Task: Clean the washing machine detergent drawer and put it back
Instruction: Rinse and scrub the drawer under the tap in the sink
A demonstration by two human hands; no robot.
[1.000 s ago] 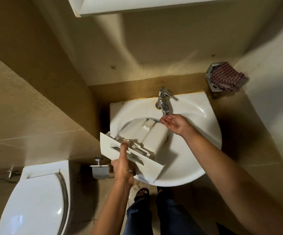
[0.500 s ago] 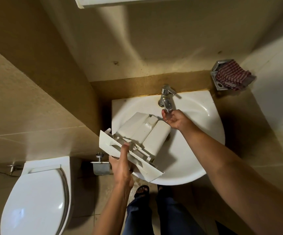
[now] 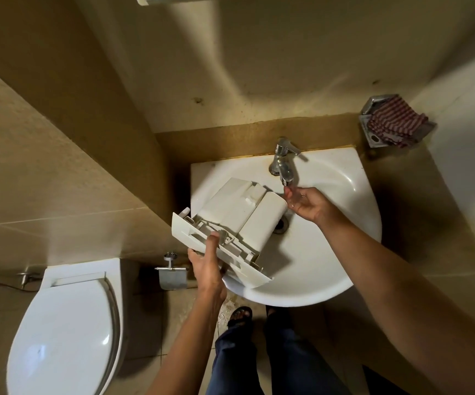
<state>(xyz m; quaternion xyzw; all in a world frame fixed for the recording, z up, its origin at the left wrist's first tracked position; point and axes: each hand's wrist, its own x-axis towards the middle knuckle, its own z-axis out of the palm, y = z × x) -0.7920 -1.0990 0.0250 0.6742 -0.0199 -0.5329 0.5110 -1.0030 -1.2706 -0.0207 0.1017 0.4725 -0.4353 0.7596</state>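
The white detergent drawer lies upside down over the left half of the white washbasin, its front panel toward me and overhanging the rim. My left hand grips that front panel, thumb on top. My right hand is cupped palm up, fingers apart, just under the spout of the chrome tap, beside the drawer's far right corner. Water seems to pool in the palm. It holds no object.
A striped red and white cloth sits in a metal wall dish right of the basin. A toilet with shut lid stands at the left, a metal paper holder between it and the basin. My legs and sandalled foot are below.
My right hand has risen from beside the drawer's end to just under the tap spout. The drawer has tilted a little further into the basin; my left hand keeps its grip.
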